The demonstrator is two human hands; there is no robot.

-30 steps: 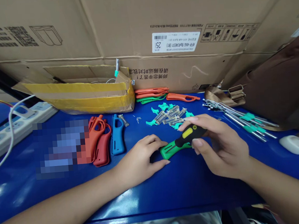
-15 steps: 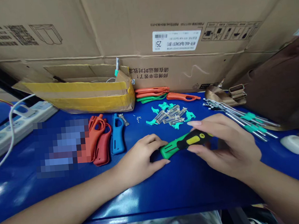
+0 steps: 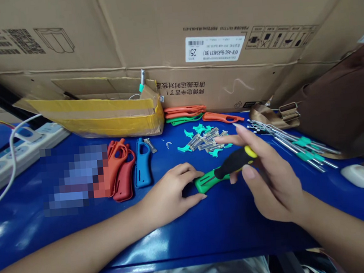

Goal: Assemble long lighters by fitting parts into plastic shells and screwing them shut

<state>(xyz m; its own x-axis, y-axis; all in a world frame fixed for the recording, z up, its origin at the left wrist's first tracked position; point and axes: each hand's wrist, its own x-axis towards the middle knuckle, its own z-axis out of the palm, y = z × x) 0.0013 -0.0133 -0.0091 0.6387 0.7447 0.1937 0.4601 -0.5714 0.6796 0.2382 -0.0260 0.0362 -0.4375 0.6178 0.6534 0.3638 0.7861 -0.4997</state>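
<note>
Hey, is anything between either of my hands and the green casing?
Yes, on the right: the black-and-yellow tool handle stands between most of your right hand and the green casing; whether a fingertip below it touches the casing is unclear. Nothing visible separates your left hand from the casing's left end.

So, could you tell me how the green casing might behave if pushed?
The green casing looks like moulded plastic, so probably stiff and light. Its long shape seems unlikely to roll, but might slide on the glossy table.
</note>
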